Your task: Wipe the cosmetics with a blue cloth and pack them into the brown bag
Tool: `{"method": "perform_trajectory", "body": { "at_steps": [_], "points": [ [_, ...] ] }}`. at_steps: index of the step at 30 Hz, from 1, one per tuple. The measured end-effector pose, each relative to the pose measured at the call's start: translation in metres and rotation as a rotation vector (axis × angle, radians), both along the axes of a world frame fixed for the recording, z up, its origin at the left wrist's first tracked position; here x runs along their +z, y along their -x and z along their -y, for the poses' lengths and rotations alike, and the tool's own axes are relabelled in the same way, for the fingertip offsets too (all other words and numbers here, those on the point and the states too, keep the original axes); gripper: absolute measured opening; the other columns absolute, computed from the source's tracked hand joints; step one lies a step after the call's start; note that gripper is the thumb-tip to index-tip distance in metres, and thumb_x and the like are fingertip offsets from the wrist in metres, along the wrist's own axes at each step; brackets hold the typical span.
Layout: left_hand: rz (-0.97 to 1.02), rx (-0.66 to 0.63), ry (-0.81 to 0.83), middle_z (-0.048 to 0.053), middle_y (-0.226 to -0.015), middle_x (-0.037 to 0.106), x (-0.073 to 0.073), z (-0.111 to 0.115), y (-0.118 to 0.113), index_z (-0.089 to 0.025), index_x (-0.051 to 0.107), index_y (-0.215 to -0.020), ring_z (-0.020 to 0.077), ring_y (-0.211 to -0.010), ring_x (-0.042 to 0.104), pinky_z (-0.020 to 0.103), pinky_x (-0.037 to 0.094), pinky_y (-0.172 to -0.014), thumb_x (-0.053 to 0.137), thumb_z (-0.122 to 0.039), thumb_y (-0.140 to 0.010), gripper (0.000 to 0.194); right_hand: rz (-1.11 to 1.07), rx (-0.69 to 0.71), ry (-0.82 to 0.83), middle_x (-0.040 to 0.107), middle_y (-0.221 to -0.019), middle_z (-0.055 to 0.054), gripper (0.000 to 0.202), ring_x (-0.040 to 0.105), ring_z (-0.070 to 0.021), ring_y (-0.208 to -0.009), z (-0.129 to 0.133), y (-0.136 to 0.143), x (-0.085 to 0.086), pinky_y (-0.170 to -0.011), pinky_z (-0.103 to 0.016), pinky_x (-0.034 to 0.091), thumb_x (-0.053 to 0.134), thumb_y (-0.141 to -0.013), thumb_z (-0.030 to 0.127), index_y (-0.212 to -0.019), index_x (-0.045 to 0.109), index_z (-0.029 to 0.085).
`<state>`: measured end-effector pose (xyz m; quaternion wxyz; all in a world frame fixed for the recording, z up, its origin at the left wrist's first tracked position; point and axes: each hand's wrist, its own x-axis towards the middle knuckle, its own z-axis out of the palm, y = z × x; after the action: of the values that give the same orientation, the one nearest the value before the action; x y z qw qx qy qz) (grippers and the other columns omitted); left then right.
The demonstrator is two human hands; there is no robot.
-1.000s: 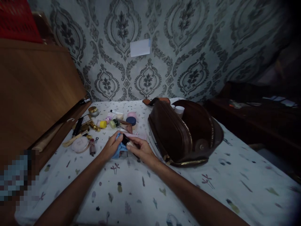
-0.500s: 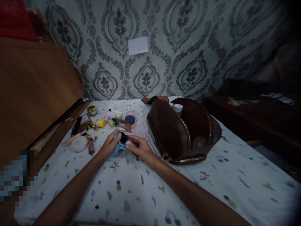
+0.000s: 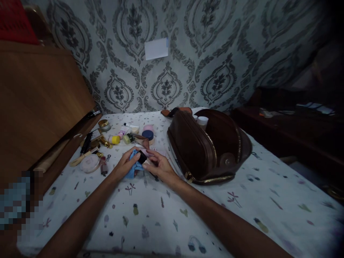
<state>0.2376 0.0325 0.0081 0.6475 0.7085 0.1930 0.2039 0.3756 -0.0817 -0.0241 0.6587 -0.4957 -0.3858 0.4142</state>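
Observation:
My left hand is closed around a crumpled blue cloth and presses it to the black cap of a small cosmetic bottle. My right hand grips the bottle's pale lower part, which the fingers largely cover. Both hands meet just above the patterned white sheet. Beyond them lie a blue-lidded jar, a yellow-capped container and several tubes. Left of my left hand are a round pink compact and a small dark-pink bottle.
A brown leather bag stands unzipped to the right, with white-capped containers inside. A wooden cabinet borders the left side. Behind rises a patterned wall with a white card on it. A gold-lidded jar sits at the back left.
Both hands keep their hold on the bottle and cloth. The right fingers have shifted slightly on the bottle, and the whole view has moved a little.

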Motion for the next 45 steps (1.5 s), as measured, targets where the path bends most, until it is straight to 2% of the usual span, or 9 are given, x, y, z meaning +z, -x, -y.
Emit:
{"method": "perform_trajectory", "body": {
  "at_steps": [6,12,21,25,29,32,36,39,45],
  "points": [
    [0.005,-0.032,-0.078,-0.003,-0.069,0.056,0.001,-0.003,0.001,-0.020,0.059,-0.102,0.0092,-0.044,0.046,0.020,0.039,-0.041,0.060,-0.056,-0.086,0.039,0.002,0.005,0.000,0.068,-0.081,0.002,0.064,0.062,-0.0152,-0.074,0.003,0.001,0.003,-0.073,-0.029,0.046,0.082,-0.067,0.034,-0.125,0.056,0.021],
    [0.087,-0.017,-0.297,0.004,-0.091,0.063,0.004,-0.006,-0.001,-0.016,0.064,-0.099,0.0187,-0.085,0.057,0.025,0.047,-0.077,0.057,-0.049,-0.089,0.036,0.000,-0.004,0.009,0.069,-0.084,0.001,0.062,0.064,-0.0160,-0.077,0.002,0.001,0.000,-0.079,-0.031,0.048,0.083,-0.066,0.033,-0.122,0.060,0.020],
    [0.106,0.018,-0.199,0.005,-0.094,0.068,-0.001,-0.009,-0.005,-0.016,0.069,-0.104,0.0223,-0.091,0.061,0.029,0.048,-0.084,0.062,-0.054,-0.084,0.044,-0.037,0.013,-0.082,0.073,-0.109,-0.004,0.052,0.065,-0.0228,-0.105,-0.002,0.001,0.004,-0.100,-0.041,0.045,0.086,-0.062,0.035,-0.110,0.071,0.024],
    [0.102,0.051,-0.051,0.005,-0.093,0.071,0.000,-0.011,-0.004,-0.016,0.070,-0.107,0.0208,-0.084,0.063,0.028,0.050,-0.077,0.068,-0.053,-0.080,0.045,-0.187,0.030,-0.061,0.073,-0.109,-0.003,0.038,0.065,-0.0209,-0.102,0.001,0.001,0.008,-0.094,-0.036,0.048,0.081,-0.069,0.040,-0.104,0.074,0.025],
    [0.141,0.064,0.072,0.005,-0.095,0.072,0.001,-0.012,-0.002,-0.017,0.071,-0.110,0.0209,-0.085,0.066,0.028,0.051,-0.076,0.072,-0.050,-0.077,0.046,-0.403,0.057,-0.001,0.073,-0.100,-0.002,0.039,0.067,-0.0164,-0.085,0.004,0.000,0.010,-0.071,-0.026,0.053,0.084,-0.066,0.032,-0.103,0.073,0.024],
    [0.178,0.051,0.127,0.007,-0.102,0.073,0.003,-0.011,0.000,-0.017,0.071,-0.114,0.0231,-0.093,0.067,0.029,0.052,-0.080,0.073,-0.049,-0.078,0.048,-0.527,0.205,0.083,0.073,-0.086,-0.004,0.034,0.067,-0.0149,-0.069,0.005,-0.002,0.014,-0.056,-0.023,0.052,0.079,-0.074,0.038,-0.100,0.071,0.019],
    [0.176,0.046,0.145,0.009,-0.105,0.073,0.006,-0.009,0.000,-0.016,0.070,-0.116,0.0250,-0.095,0.067,0.029,0.052,-0.078,0.076,-0.050,-0.074,0.055,-0.673,0.409,0.206,0.074,-0.077,-0.011,0.047,0.068,-0.0151,-0.061,0.006,-0.002,0.017,-0.051,-0.021,0.052,0.052,-0.094,0.054,-0.093,0.069,0.010],
    [0.160,0.167,0.158,0.007,-0.098,0.074,0.008,-0.009,-0.003,-0.015,0.070,-0.112,0.0236,-0.091,0.068,0.029,0.053,-0.076,0.076,-0.055,-0.072,0.057,-0.737,0.372,0.232,0.074,-0.078,-0.013,0.045,0.070,-0.0140,-0.061,0.005,-0.002,0.017,-0.053,-0.019,0.052,0.041,-0.100,0.044,-0.094,0.067,0.008],
    [0.346,0.587,0.281,0.005,-0.094,0.072,0.003,-0.021,-0.018,-0.018,0.071,-0.102,0.0205,-0.098,0.067,0.030,0.052,-0.093,0.060,-0.068,-0.078,0.057,-0.662,0.251,0.068,0.075,-0.081,-0.009,0.019,0.072,-0.0158,-0.069,0.002,-0.002,0.011,-0.061,-0.023,0.057,0.064,-0.090,0.031,-0.097,0.062,0.014]
  ]
}}
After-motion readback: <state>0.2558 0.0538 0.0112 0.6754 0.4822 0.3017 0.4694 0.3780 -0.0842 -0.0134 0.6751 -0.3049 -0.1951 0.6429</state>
